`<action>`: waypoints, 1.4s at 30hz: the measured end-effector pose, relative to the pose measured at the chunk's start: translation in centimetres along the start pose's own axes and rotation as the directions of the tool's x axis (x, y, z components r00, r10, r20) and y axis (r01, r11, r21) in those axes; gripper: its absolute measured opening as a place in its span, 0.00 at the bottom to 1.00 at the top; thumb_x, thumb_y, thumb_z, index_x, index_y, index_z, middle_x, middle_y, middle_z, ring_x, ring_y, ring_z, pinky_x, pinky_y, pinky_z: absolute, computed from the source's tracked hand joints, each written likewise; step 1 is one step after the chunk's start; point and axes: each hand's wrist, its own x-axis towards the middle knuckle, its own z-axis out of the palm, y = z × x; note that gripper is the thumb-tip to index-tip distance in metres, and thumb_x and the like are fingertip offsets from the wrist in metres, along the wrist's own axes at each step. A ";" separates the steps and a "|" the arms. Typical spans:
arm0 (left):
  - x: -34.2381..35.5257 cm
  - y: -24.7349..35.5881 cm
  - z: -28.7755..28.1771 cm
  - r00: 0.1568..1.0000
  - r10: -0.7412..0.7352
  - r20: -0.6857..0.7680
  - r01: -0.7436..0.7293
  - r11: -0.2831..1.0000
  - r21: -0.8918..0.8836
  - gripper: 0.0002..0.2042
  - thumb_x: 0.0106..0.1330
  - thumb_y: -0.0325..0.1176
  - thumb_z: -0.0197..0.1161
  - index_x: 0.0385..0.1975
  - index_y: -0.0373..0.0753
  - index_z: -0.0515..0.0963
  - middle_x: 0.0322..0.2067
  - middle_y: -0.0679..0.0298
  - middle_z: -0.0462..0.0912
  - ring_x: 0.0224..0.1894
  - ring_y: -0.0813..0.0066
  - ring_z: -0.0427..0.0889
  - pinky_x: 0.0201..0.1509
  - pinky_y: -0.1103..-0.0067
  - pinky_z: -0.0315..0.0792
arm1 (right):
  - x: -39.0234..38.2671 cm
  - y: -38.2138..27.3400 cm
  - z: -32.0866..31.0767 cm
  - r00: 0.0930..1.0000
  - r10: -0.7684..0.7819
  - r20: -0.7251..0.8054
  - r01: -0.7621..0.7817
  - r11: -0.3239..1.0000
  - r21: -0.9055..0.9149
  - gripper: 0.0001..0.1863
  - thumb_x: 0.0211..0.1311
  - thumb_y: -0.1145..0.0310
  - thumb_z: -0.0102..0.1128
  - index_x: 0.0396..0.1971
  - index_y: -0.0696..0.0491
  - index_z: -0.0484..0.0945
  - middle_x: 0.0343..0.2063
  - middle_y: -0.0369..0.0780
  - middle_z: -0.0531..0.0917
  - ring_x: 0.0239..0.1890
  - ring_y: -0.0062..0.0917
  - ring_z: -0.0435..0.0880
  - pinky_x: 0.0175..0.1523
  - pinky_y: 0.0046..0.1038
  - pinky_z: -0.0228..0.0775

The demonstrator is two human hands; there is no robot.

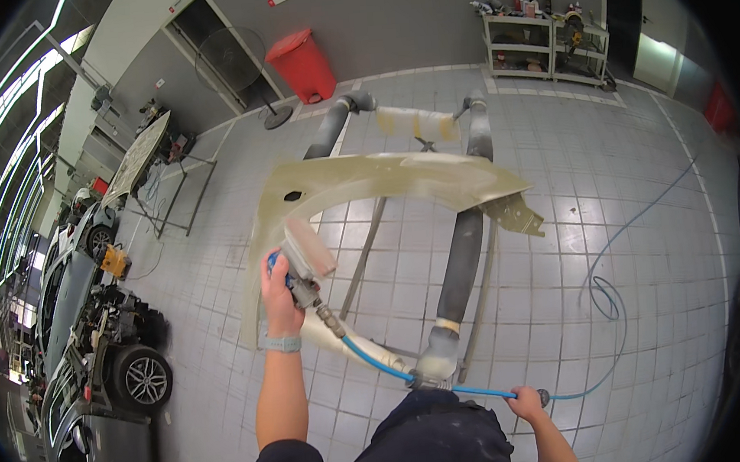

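My left hand [280, 306] is closed around an air sander [309, 251], lifted so its round, pale pinkish pad faces up and right. A blue air hose [376, 364] leads from the sander's metal fitting past my waist. My right hand [523, 403] grips this hose low on the right, with a small dark round piece beside the fingers. In front of me a car fender [383, 171], dull yellow-green with whitish patches, rests on a padded stand [462, 267]. The sander is in front of the fender's left part; whether they touch, I cannot tell.
The hose [622, 315] trails in loops over the tiled floor on the right. A red bin [301, 67] and a standing fan [276, 115] are at the back. Shelved carts [519, 45] hold bottles and tools. On the left are cars [98, 426] and a panel on a rack [134, 163].
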 end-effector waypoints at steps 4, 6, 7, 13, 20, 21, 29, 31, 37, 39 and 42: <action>3.5 -1.4 0.1 0.991 0.123 -0.056 -0.090 0.909 0.408 0.23 0.71 0.37 0.74 0.60 0.40 0.73 0.40 0.64 0.79 0.37 0.73 0.80 0.41 0.77 0.79 | 1.3 -4.0 -9.9 0.952 -0.175 -0.251 0.166 0.985 -0.056 0.22 0.64 0.47 0.73 0.23 0.52 0.85 0.23 0.45 0.85 0.26 0.46 0.85 0.30 0.47 0.71; 5.2 -3.2 0.6 0.989 0.145 0.021 -0.123 0.742 0.659 0.25 0.67 0.39 0.76 0.59 0.38 0.74 0.40 0.64 0.77 0.39 0.73 0.79 0.44 0.77 0.77 | 3.0 -8.0 -15.3 0.850 -0.397 -0.347 0.371 0.918 -0.142 0.19 0.62 0.52 0.76 0.22 0.51 0.83 0.21 0.42 0.82 0.24 0.42 0.84 0.26 0.44 0.69; 6.1 -4.1 1.0 0.988 0.145 0.049 -0.131 0.642 0.755 0.26 0.66 0.40 0.77 0.59 0.37 0.74 0.39 0.64 0.77 0.40 0.73 0.78 0.46 0.76 0.76 | 4.4 -10.3 -17.6 0.761 -0.523 -0.384 0.471 0.853 -0.226 0.18 0.61 0.54 0.78 0.21 0.49 0.81 0.21 0.40 0.80 0.23 0.40 0.83 0.25 0.41 0.68; 8.9 -11.0 9.0 0.888 0.169 0.429 -0.454 0.157 0.877 0.28 0.62 0.42 0.76 0.60 0.40 0.77 0.51 0.54 0.81 0.43 0.49 0.87 0.45 0.62 0.82 | 12.9 -21.2 -25.8 0.648 -0.604 -0.464 0.586 0.784 -0.204 0.18 0.62 0.53 0.78 0.40 0.52 0.85 0.35 0.41 0.83 0.29 0.42 0.87 0.31 0.39 0.77; 15.0 -16.2 18.9 0.867 0.069 0.493 -0.492 -0.038 0.870 0.27 0.60 0.40 0.77 0.59 0.46 0.78 0.53 0.56 0.81 0.42 0.48 0.88 0.41 0.59 0.83 | 23.7 -22.7 -30.8 0.855 -0.472 -0.213 0.458 0.881 -0.115 0.51 0.62 0.49 0.78 0.75 0.65 0.64 0.80 0.55 0.61 0.47 0.55 0.90 0.45 0.45 0.86; 15.1 -16.5 19.8 0.871 0.063 0.486 -0.483 -0.064 0.873 0.27 0.60 0.40 0.77 0.59 0.46 0.78 0.53 0.56 0.81 0.42 0.48 0.88 0.41 0.59 0.83 | 25.1 -22.2 -31.4 0.854 -0.489 -0.177 0.477 0.872 -0.107 0.52 0.62 0.49 0.78 0.75 0.66 0.63 0.80 0.55 0.61 0.46 0.54 0.90 0.45 0.45 0.86; 11.1 -18.0 24.9 0.867 -0.019 0.498 -0.497 -0.104 0.861 0.23 0.58 0.38 0.78 0.54 0.45 0.80 0.52 0.56 0.82 0.41 0.52 0.88 0.41 0.62 0.83 | 31.9 -19.3 -34.8 0.752 -0.655 0.072 0.658 0.751 -0.048 0.55 0.61 0.45 0.77 0.74 0.69 0.62 0.80 0.60 0.59 0.36 0.47 0.92 0.38 0.40 0.86; 11.4 -18.1 25.1 0.932 0.045 0.360 -0.353 -0.111 0.929 0.24 0.57 0.37 0.79 0.54 0.44 0.81 0.52 0.55 0.83 0.42 0.50 0.88 0.41 0.63 0.83 | 32.1 -19.2 -35.1 0.740 -0.664 0.112 0.670 0.742 -0.025 0.56 0.60 0.44 0.78 0.74 0.69 0.62 0.80 0.60 0.58 0.36 0.48 0.91 0.37 0.40 0.85; 8.3 -19.4 28.4 0.925 0.038 0.379 -0.371 -0.130 0.919 0.24 0.57 0.37 0.80 0.53 0.43 0.81 0.52 0.57 0.83 0.42 0.52 0.88 0.40 0.64 0.84 | 32.7 -18.7 -36.5 0.722 -0.651 0.234 0.671 0.741 -0.008 0.57 0.58 0.45 0.79 0.75 0.68 0.62 0.80 0.58 0.58 0.35 0.50 0.90 0.37 0.41 0.84; 7.8 -19.7 29.1 0.916 -0.003 0.402 -0.398 -0.142 0.906 0.24 0.56 0.37 0.80 0.53 0.43 0.81 0.53 0.57 0.83 0.43 0.52 0.89 0.41 0.64 0.84 | 32.9 -18.4 -37.0 0.710 -0.654 0.261 0.675 0.738 0.013 0.57 0.58 0.45 0.80 0.75 0.68 0.62 0.80 0.58 0.58 0.35 0.50 0.90 0.37 0.41 0.84; 9.0 -19.7 28.8 0.934 0.055 0.353 -0.349 -0.066 0.935 0.24 0.57 0.35 0.80 0.53 0.42 0.80 0.54 0.56 0.83 0.43 0.49 0.88 0.42 0.63 0.84 | 33.0 -17.9 -37.5 0.681 -0.692 0.239 0.716 0.697 -0.021 0.56 0.58 0.47 0.80 0.75 0.69 0.61 0.80 0.59 0.58 0.35 0.49 0.90 0.37 0.40 0.84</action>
